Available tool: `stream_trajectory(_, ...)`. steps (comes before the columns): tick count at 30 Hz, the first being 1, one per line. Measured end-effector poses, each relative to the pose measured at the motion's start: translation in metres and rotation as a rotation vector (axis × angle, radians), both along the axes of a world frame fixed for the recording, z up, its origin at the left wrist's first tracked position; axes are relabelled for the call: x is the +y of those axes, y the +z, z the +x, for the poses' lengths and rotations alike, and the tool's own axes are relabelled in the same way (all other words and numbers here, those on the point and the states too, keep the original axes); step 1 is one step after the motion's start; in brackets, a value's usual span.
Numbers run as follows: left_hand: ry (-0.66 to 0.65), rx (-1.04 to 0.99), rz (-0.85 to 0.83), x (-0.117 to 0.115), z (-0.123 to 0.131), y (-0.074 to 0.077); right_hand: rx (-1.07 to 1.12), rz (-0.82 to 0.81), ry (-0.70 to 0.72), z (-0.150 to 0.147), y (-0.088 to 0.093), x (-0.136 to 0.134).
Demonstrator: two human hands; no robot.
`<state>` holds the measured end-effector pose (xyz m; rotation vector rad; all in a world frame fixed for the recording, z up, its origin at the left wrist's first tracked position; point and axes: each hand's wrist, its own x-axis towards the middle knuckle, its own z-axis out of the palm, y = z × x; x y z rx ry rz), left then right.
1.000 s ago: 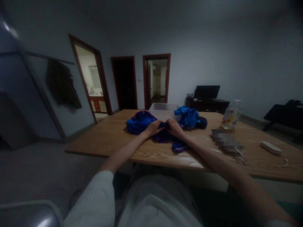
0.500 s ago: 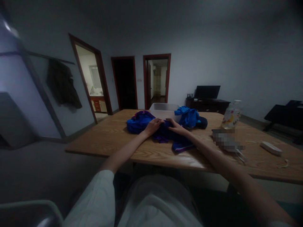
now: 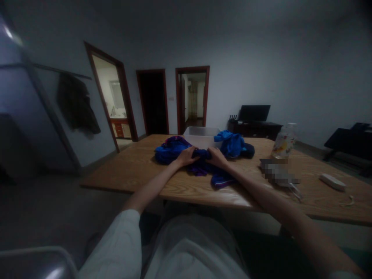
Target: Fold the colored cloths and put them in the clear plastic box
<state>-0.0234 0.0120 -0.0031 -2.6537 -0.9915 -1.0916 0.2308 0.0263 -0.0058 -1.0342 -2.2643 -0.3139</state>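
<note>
A dark blue and purple garment (image 3: 200,166) lies bunched on the wooden table (image 3: 124,166), with a white-striped end at the lower right. My left hand (image 3: 186,157) is closed round one side of a gathered part of it. Opposite, my right hand (image 3: 217,158) grips the same bunched cloth, fingers curled over the top. Beside my left hand rests a heap of blue clothing (image 3: 167,153) with pink-patterned trim. A bright blue cloth (image 3: 231,143) is crumpled beyond my right hand. Behind the hands stands a translucent plastic bin (image 3: 200,137).
To the right are a clear bottle (image 3: 284,141) with a floral print, a blurred-out grey object (image 3: 277,173) with a cord, and a white oblong device (image 3: 333,182) with a strap. A dark bundle (image 3: 248,151) lies beside the bright blue cloth.
My hands have closed on the dark garment, their fingers now curled round a gathered roll of cloth between them. The clothes around it, the bin and the bottle stay in place.
</note>
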Motion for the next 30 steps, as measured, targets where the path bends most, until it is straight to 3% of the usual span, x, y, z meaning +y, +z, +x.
stream_trajectory(5, 0.119, 0.032, -0.026, -0.005, 0.005, 0.002, 0.063, 0.053, -0.089, -0.006, 0.002, -0.003)
stream_trajectory(10, 0.195, -0.038, -0.114, -0.007, 0.011, -0.002, 0.011, 0.06, 0.012, -0.017, -0.003, -0.012)
stream_trajectory(16, 0.171, 0.04, -0.04, 0.001, 0.008, -0.011, -0.073, 0.024, 0.184, -0.008, 0.002, -0.021)
stream_trajectory(23, 0.063, 0.06, 0.054, 0.006, 0.007, -0.01, 0.035, -0.042, 0.349, 0.004, 0.012, -0.015)
stream_trajectory(30, 0.092, 0.112, 0.142, -0.003, 0.009, -0.001, 0.181, 0.006, 0.268, 0.004, 0.005, -0.003)
